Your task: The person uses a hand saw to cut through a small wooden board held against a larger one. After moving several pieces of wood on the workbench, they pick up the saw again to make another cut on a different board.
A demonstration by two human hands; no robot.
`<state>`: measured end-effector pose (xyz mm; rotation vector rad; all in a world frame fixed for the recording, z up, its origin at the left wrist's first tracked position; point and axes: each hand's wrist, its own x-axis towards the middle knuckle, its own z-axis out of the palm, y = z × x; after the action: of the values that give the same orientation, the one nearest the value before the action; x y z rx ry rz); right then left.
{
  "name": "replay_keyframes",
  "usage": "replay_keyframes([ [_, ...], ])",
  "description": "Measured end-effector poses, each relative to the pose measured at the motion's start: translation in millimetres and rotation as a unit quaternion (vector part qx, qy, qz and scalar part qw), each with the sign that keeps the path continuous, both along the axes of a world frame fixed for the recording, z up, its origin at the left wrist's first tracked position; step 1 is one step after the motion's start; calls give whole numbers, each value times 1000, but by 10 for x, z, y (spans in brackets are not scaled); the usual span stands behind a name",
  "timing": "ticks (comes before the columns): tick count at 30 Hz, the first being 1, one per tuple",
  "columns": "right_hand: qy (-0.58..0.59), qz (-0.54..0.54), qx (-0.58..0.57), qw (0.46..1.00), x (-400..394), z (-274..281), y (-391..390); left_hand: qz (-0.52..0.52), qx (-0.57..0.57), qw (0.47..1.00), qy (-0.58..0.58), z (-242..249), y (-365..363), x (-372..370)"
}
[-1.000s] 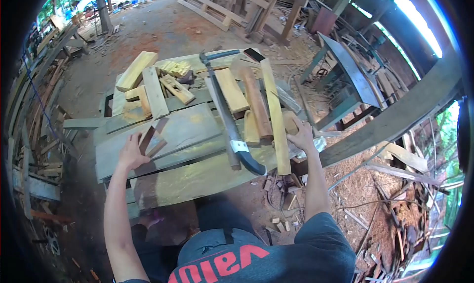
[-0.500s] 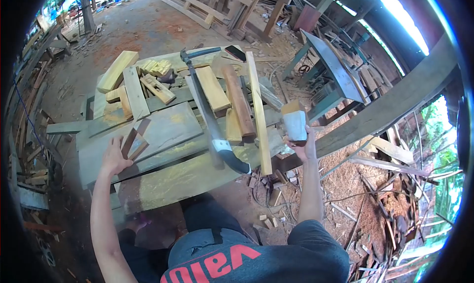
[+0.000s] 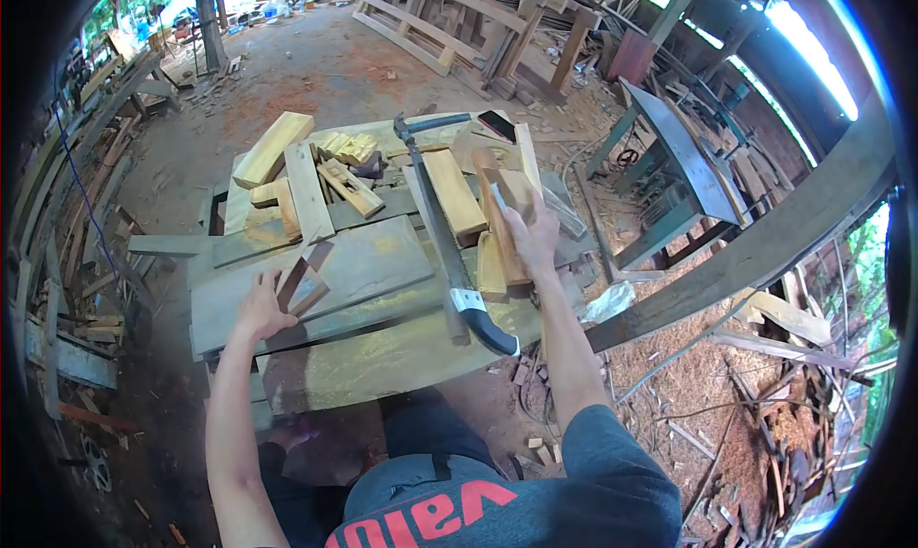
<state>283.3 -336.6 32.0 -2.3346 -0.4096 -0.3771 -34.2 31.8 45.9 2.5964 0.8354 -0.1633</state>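
Observation:
On the left part of the bench, my left hand (image 3: 264,307) has its thumb and fingers around a small brown wooden frame-like piece (image 3: 308,290). My right hand (image 3: 535,232) grips a brown block with a pale face (image 3: 498,196), largely hidden by the fingers. It is over a reddish-brown timber (image 3: 488,165); contact between them cannot be made out. Between my hands lies a handsaw (image 3: 438,208) with a black and white handle (image 3: 485,325). A yellowish wood block (image 3: 453,192) is just right of its blade.
A hammer (image 3: 430,123) and a phone (image 3: 497,124) lie at the bench's far edge. Wood offcuts (image 3: 351,186) cover its back left. A blue-topped stand (image 3: 684,151) and a long beam (image 3: 746,232) are at the right. Scraps and shavings litter the ground.
My right hand has moved left and away from me with the block, from beside the bench to over the reddish-brown timber. My left hand still holds the small frame. The view has shifted slightly.

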Motion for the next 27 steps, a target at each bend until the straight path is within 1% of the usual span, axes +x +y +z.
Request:
replay_keyframes([
  [1, 0, 1, 4, 1000, 11, 7, 102, 1, 4, 1000, 0, -3, -3, -3],
  [3, -23, -47, -1, 999, 33, 25, 264, -1, 1, 1000, -4, -17, -2, -6],
  [4, 10, -55, 9, 998, 80, 16, 282, 0, 8, 1000, -3, -28, -4, -3],
  [5, 10, -51, 10, 999, 101, 16, 300, 5, 8, 1000, -3, -31, 5, -13],
  [7, 63, -73, -79, 992, 124, -2, 295, -1, 3, 1000, -7, -51, 8, -17],
  [8, 63, -76, -81, 992, 112, -40, 293, -3, 0, 1000, -8, -49, 5, -18],
  [10, 33, -83, -173, 981, 58, -91, 282, -5, 7, 1000, -12, -20, -11, -16],
  [11, 33, -85, -175, 980, 52, -91, 246, -7, 5, 1000, -12, -43, -3, -8],
  [14, 60, -60, -142, 986, 7, -33, 173, -9, 8, 1000, -15, -67, 19, -20],
  [16, 82, -26, -67, 994, 71, -105, 30, -7, 11, 1000, -16, -34, -10, -28],
  [18, 58, -14, -50, 997, 178, -218, -163, -4, 11, 1000, -19, -51, -7, -39],
  [20, 33, 0, -32, 999, 479, -385, -422, 1, 12, 1000, -22, -59, -2, -38],
  [22, 24, -43, -72, 996, 844, -552, -708, -1, 7, 1000, -21, -57, -4, -39],
  [23, 25, -39, -73, 996, 871, -521, -769, 2, 7, 1000, -20, -54, -3, -39],
  [25, 47, -145, -187, 971, 911, -472, -921, -4, 5, 1000, -16, -47, -2, -36],
  [26, 46, -142, -188, 971, 960, -484, -1018, -1, 4, 1000, -16, -46, -3, -34],
  [27, 82, -120, -210, 967, 1080, -587, -1168, 0, 5, 1000, -19, -47, -1, -36],
])
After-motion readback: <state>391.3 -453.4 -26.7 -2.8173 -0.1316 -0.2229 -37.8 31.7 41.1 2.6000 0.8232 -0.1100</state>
